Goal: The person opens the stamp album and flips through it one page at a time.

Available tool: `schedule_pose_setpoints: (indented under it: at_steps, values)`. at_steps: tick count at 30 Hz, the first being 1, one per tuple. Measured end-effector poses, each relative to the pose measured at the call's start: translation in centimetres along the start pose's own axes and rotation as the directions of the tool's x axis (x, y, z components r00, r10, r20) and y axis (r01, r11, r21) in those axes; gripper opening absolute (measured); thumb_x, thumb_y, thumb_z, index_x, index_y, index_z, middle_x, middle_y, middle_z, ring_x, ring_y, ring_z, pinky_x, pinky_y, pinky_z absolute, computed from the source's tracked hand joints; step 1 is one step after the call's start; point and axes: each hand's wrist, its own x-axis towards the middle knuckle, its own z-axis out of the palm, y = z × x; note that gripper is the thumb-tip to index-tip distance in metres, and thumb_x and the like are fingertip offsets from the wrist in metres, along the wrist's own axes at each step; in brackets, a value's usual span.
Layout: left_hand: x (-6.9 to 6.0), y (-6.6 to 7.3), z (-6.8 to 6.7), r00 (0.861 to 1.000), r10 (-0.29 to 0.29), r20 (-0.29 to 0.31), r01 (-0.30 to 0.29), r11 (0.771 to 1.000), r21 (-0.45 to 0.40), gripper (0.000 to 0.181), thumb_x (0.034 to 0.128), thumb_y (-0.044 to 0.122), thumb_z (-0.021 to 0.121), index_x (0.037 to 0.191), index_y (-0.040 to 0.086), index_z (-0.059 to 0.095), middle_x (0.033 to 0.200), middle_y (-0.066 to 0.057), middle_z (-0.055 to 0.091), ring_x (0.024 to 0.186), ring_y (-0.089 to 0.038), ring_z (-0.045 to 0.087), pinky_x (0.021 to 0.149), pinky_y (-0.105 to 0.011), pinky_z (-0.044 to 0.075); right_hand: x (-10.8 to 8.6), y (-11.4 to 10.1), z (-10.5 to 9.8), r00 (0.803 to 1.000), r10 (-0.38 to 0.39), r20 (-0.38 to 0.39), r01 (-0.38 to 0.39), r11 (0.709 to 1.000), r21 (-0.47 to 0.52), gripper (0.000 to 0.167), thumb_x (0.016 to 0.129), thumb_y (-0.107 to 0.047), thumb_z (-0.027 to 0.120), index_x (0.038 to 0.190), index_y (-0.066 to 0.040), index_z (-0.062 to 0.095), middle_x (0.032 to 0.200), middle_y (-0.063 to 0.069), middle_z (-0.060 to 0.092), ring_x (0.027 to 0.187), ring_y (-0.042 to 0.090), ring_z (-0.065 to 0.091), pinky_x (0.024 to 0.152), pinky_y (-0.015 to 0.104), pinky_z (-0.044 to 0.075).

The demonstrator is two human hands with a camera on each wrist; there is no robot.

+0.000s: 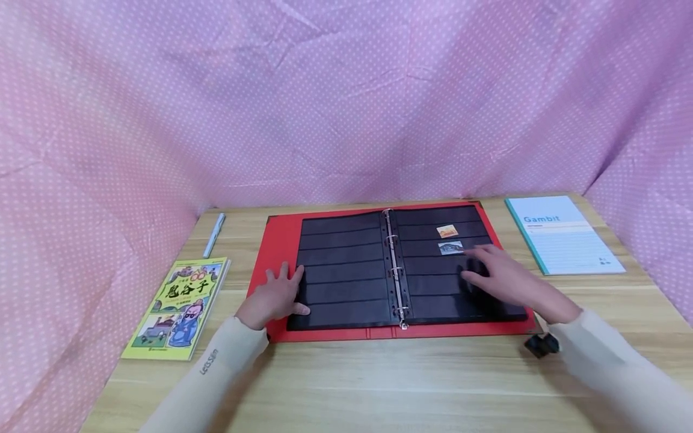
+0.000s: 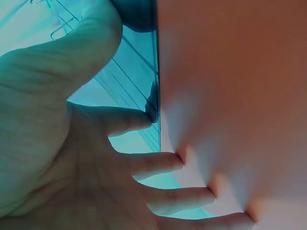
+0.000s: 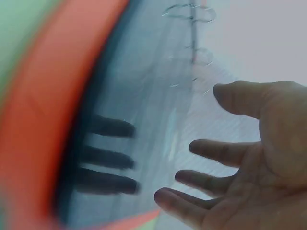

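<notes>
A red ring binder [image 1: 278, 243] lies spread on the wooden table, with black strip-pocket pages on both sides of its metal rings [image 1: 395, 270]. On the right page sit two stamps: an orange one [image 1: 447, 231] and, just below it, a grey-blue one [image 1: 451, 248]. My left hand [image 1: 273, 296] rests with spread fingers on the binder's left edge; in the left wrist view its fingertips [image 2: 211, 192] touch the red cover. Over the right page is my right hand [image 1: 500, 276], fingers extended near the lower stamp. In the right wrist view nothing lies between its fingers [image 3: 211, 182].
A yellow comic-style book [image 1: 178, 310] lies at the left, with a pale pen [image 1: 214, 236] behind it. At the right is a light-blue notebook [image 1: 565, 234]. A small black object [image 1: 541, 345] shows by the right sleeve. Pink dotted cloth [image 1: 346, 108] hangs behind the table.
</notes>
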Motion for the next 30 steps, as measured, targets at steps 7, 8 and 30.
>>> schedule_pose_setpoints:
  at_steps: [7, 8, 30]
  values:
    - [0.0, -0.3, 0.1, 0.999, 0.025, -0.03, -0.024, 0.999, 0.022, 0.1, 0.072, 0.043, 0.08, 0.15, 0.012, 0.025, 0.148, -0.027, 0.02, 0.128, -0.05, 0.024, 0.089, -0.062, 0.041, -2.4, 2.7, 0.5, 0.99, 0.143, 0.01, -0.143, 0.989, -0.046, 0.056, 0.093, -0.034, 0.057, 0.129, 0.009, 0.05, 0.127, 0.036, 0.043, 0.114, 0.05, 0.042, 0.091, 0.063, 0.036]
    - [0.0, -0.3, 0.2, 0.999, 0.028, -0.036, -0.027, 0.999, 0.025, 0.1, 0.0718, 0.043, 0.08, 0.15, 0.012, 0.025, 0.147, -0.027, 0.021, 0.128, -0.049, 0.025, 0.09, -0.063, 0.04, -2.4, 2.8, 0.5, 0.988, 0.151, 0.007, -0.151, 0.988, -0.045, 0.057, 0.093, -0.035, 0.057, 0.129, 0.009, 0.05, 0.126, 0.036, 0.044, 0.114, 0.049, 0.043, 0.092, 0.063, 0.036]
    - [-0.1, -0.1, 0.1, 0.999, 0.025, -0.039, -0.024, 1.0, 0.017, 0.1, 0.0716, 0.042, 0.08, 0.15, 0.011, 0.025, 0.147, -0.027, 0.021, 0.127, -0.049, 0.025, 0.09, -0.066, 0.038, -1.7, 3.2, -0.2, 0.982, 0.189, 0.004, -0.188, 0.981, -0.044, 0.054, 0.094, -0.035, 0.056, 0.123, 0.01, 0.054, 0.114, 0.034, 0.055, 0.095, 0.04, 0.05, 0.079, 0.057, 0.044]
